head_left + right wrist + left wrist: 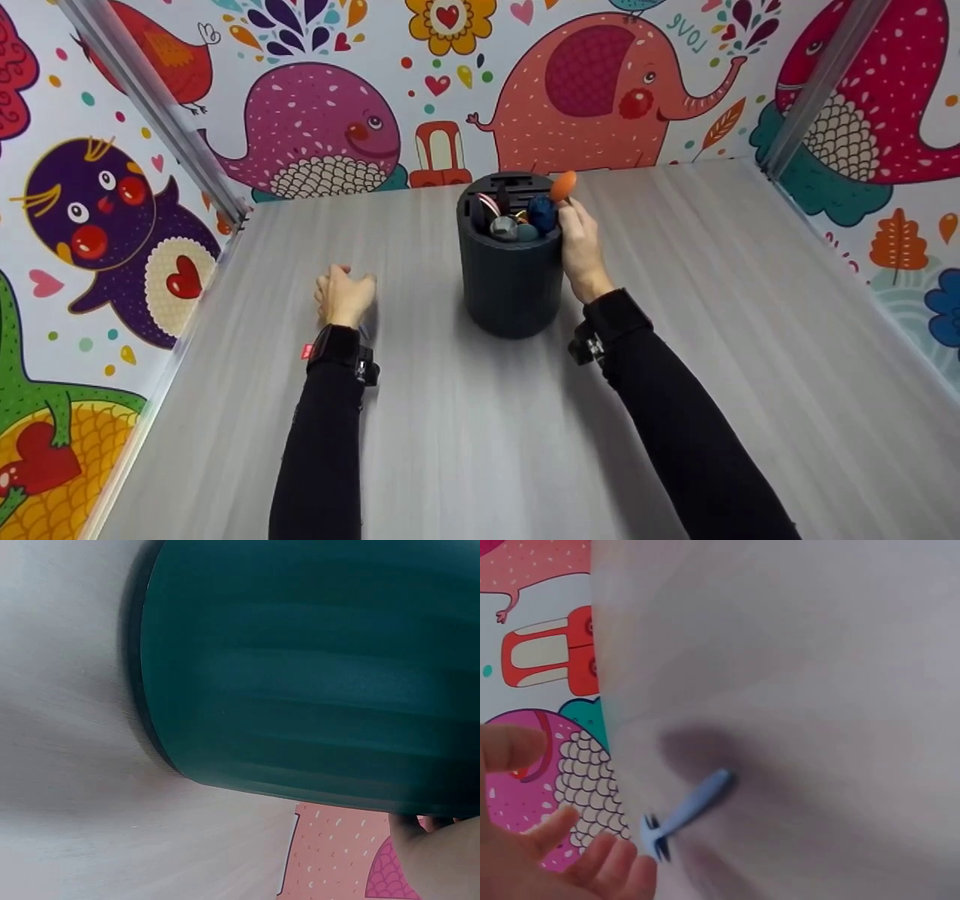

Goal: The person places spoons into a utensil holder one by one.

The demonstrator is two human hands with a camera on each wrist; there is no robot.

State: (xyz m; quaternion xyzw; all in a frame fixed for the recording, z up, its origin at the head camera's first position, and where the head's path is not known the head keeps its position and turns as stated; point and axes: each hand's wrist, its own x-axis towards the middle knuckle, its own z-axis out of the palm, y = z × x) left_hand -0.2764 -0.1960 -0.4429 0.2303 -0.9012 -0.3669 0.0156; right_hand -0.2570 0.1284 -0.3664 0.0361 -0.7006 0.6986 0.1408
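A dark, round utensil holder point(510, 289) stands upright on the table, its slotted top filled with several small things. My right hand point(585, 247) is at its right rim, fingertips beside an orange-headed piece point(564, 186) with a thin stem; I cannot tell whether the fingers grip the stem or the rim. In the right wrist view the holder's wall point(285, 682) hides part of that hand point(442, 855). Over the table to the left, my left hand point(345, 296) has loosely bent fingers, the thumb apart. Past its fingertips, a small blue tool point(694, 806) shows a straight handle and a short crosswise head.
The grey wood-grain table point(427, 450) meets a patterned back wall point(450, 90) and patterned side walls. Metal posts point(157, 112) mark the back corners. A small red tag point(307, 351) shows by the left wrist. Inside the holder are a blue textured piece point(541, 213) and a shiny round end point(503, 227).
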